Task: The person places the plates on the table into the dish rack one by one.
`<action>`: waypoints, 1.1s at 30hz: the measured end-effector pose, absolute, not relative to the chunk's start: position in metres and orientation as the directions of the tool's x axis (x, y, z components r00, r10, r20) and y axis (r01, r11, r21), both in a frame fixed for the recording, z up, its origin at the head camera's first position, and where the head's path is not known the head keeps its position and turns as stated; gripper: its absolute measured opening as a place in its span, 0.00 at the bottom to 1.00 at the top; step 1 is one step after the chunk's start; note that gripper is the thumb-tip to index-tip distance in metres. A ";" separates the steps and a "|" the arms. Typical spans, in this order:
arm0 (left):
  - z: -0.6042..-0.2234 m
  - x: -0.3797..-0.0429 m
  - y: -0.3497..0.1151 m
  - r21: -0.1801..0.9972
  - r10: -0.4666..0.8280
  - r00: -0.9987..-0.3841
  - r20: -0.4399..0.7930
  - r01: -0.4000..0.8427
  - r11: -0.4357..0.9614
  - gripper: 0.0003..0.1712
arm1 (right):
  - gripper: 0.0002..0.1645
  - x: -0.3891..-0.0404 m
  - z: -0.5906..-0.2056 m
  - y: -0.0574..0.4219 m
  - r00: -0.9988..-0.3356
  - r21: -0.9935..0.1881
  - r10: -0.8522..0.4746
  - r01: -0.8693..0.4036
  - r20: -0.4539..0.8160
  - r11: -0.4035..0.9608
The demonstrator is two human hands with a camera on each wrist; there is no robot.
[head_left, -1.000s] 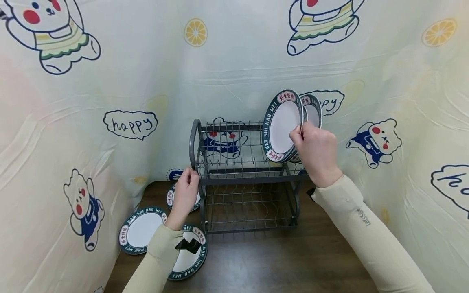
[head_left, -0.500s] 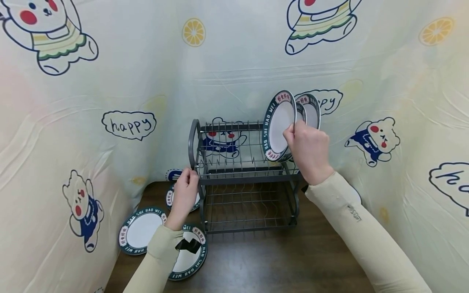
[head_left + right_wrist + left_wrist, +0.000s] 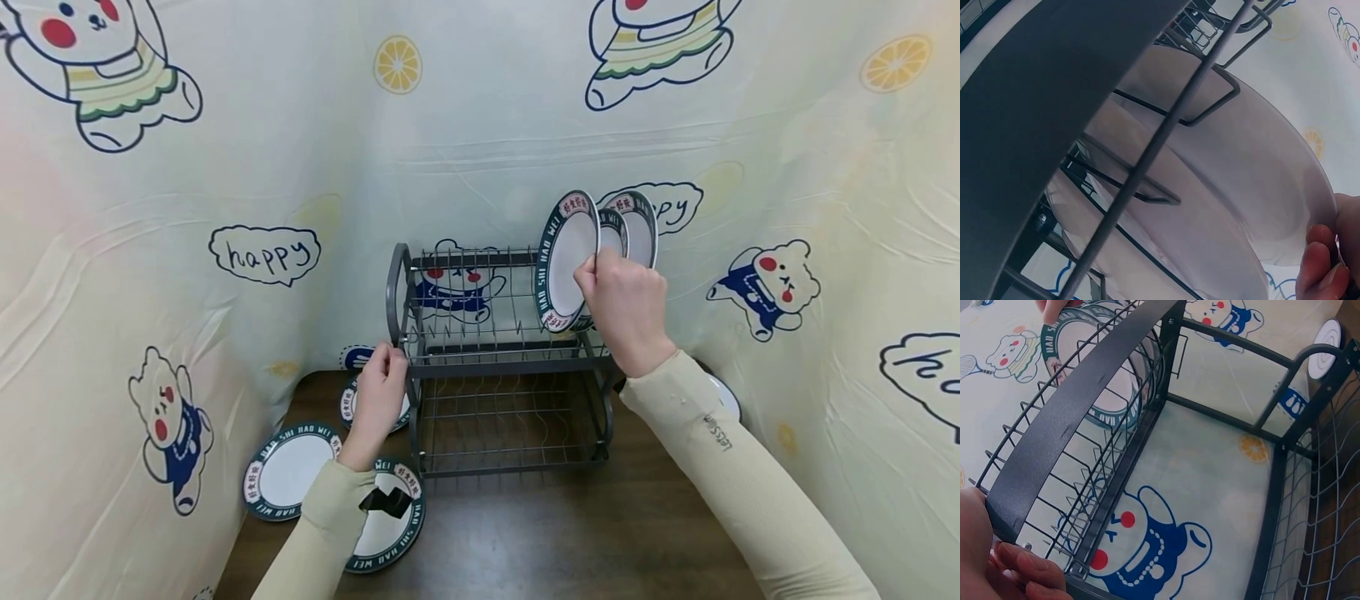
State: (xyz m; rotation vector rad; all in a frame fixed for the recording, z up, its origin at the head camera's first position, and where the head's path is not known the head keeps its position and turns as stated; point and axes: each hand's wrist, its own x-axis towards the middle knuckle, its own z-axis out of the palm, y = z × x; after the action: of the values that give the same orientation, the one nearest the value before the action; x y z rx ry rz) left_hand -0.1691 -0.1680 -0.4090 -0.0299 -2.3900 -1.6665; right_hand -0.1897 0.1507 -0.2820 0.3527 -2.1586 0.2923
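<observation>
Leaning white plate [image 3: 567, 257], round, green-rimmed (boldly lettered)

A white plate [image 3: 567, 262] with a dark green, lettered rim stands on edge, slightly tilted, toward the right of the upper tier of a dark grey two-tier wire rack [image 3: 510, 367], itself upright on the table [image 3: 540, 533].

A pale, creased sheet [image 3: 480, 167] hangs behind the dark brown wooden counter [image 3: 540, 533] and down both its sides. High up I can see two large cartoon figures [image 3: 120, 87] in striped skirts, with an orange slice [image 3: 398, 64] printed between them. Lower, on the left, a wavy bubble [image 3: 265, 254] reads "happy"; small blue-clad bears [image 3: 765, 287] lean on either side.
</observation>
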 end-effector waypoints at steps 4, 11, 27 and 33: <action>-0.409 -0.169 -0.168 0.926 -0.110 -0.975 0.193 0.144 0.350 0.13 | 0.17 -0.190 -0.283 0.151 -0.574 -0.093 -0.139 -0.356 0.807 0.930; -0.408 -0.169 -0.168 0.927 -0.112 -0.976 0.188 0.139 0.349 0.14 | 0.18 -0.190 -0.284 0.152 -0.596 -0.116 -0.129 -0.355 0.793 0.928; -0.407 -0.167 -0.168 0.923 -0.112 -0.973 0.204 0.153 0.353 0.14 | 0.25 -0.181 -0.286 0.154 -0.669 -0.200 -0.099 -0.355 0.737 0.913; -0.408 -0.169 -0.168 0.926 -0.119 -0.973 0.197 0.145 0.348 0.14 | 0.25 -0.178 -0.287 0.156 -0.680 -0.225 -0.084 -0.354 0.728 0.908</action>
State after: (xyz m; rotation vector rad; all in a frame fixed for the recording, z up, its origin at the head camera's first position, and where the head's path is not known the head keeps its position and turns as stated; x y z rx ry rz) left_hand -0.1692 -0.1675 -0.4076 -0.0240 -2.3809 -1.6724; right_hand -0.1780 0.1559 -0.2868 0.3106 -2.2956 0.4511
